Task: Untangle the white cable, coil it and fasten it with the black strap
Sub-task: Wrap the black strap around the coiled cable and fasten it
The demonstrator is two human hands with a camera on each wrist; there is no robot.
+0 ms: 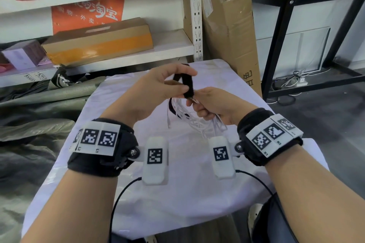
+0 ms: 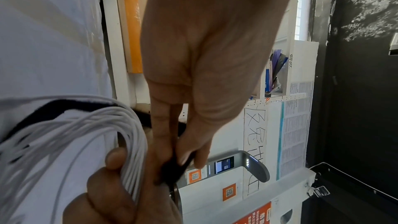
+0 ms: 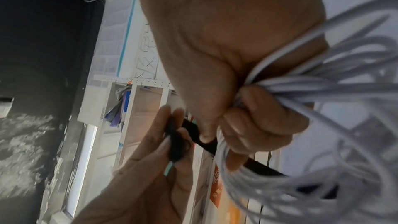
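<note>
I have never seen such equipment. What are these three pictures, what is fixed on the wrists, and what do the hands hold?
There is no machine here: a person works with two bare hands. The wide picture comes from a camera worn on the person's head, looking down. The other two come from small white cameras fixed to black bands on the wrists, which carry printed square patterns. Each looks along its own hand.

The right hand grips a coil of white cable. The left hand pinches a black strap next to the coil, probably to bind it.

Below the hands is a white-covered table. Behind it stands a shelf with a cardboard box on it.
</note>
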